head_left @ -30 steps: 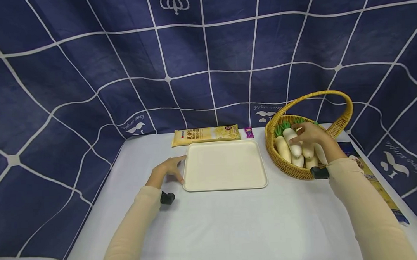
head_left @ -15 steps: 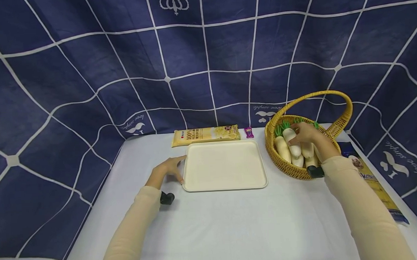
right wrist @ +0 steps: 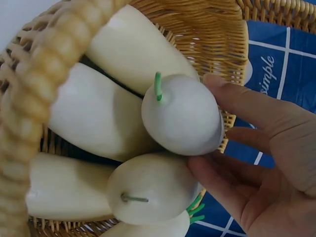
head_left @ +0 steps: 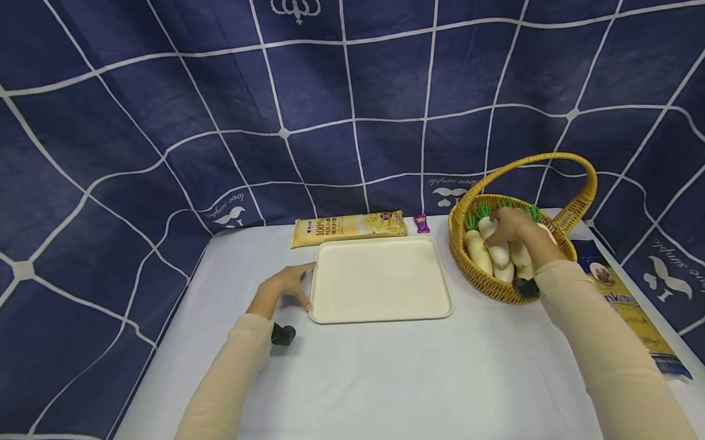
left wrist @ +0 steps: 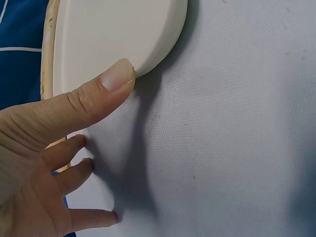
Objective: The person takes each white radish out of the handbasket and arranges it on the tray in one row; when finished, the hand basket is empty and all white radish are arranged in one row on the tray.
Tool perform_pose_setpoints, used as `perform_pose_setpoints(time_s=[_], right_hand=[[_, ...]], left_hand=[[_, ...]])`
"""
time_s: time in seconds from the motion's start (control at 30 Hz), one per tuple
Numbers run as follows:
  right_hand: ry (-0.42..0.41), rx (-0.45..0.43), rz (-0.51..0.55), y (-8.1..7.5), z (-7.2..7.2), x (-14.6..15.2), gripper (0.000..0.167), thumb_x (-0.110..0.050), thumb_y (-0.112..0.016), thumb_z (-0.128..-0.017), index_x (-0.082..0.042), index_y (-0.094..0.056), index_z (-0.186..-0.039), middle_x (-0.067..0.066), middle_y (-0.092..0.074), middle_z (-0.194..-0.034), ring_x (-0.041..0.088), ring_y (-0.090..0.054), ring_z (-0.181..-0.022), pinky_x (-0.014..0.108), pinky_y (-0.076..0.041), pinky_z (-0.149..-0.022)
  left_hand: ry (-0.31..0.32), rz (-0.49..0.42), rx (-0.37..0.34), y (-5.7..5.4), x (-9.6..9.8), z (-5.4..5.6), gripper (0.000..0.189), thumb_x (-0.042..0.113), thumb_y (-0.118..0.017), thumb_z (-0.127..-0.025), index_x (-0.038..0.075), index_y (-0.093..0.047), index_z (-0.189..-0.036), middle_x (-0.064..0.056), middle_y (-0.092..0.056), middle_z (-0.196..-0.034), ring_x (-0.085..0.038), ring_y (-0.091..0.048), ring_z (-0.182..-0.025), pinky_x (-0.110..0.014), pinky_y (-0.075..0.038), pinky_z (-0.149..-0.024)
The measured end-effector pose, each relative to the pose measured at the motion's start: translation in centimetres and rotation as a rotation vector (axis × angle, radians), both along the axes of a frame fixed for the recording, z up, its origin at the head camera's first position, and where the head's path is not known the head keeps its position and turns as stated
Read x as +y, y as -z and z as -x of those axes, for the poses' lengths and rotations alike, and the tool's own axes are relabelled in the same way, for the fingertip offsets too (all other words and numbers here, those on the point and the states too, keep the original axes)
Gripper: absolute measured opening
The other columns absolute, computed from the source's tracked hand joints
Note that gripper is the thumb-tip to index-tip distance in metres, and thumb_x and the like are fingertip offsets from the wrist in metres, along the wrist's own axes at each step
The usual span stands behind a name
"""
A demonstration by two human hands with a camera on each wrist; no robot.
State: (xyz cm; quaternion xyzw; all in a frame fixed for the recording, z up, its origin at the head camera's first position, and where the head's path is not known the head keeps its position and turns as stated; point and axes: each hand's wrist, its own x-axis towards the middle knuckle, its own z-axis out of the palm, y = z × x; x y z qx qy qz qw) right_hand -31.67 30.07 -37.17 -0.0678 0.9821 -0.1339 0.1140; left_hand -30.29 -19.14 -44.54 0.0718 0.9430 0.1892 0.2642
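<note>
My left hand is beside the left edge of a cream tray. Its thumb meets the tray's rounded corner in the left wrist view, while the other fingers are spread apart near the cloth. Over at the right, my right hand reaches into a wicker basket full of white radishes. Thumb and fingers pinch one white radish, which shows a green stub at its near end. Other radishes lie below and beside it. The hand hides part of the basket's contents in the head view.
A yellow noodle packet and a small purple wrapped candy lie behind the tray. The basket's tall handle arches over its opening. A blue and gold bag lies right of the basket, partly behind my sleeve.
My right wrist and forearm have swung to the left, with the hand turning slightly at the radish. More of the blue and gold bag shows. The left hand and tray have stayed put.
</note>
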Motion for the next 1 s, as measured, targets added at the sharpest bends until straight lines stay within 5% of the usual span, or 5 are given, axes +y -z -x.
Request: perform_pose_setpoints(time_s=[1.0], right_hand=[[-0.017, -0.066, -0.073, -0.32, 0.76, -0.84, 0.074, -0.032, -0.073, -0.076, 0.010, -0.045, -0.130, 0.035, -0.047, -0.128, 0.054, -0.041, -0.117, 0.064, -0.035, -0.099]], left_hand=[[0.008, 0.006, 0.009, 0.06, 0.00, 0.13, 0.119, 0.024, -0.091, -0.053, 0.017, -0.024, -0.150, -0.020, -0.031, -0.150, -0.040, -0.024, -0.138, -0.058, -0.024, -0.111]])
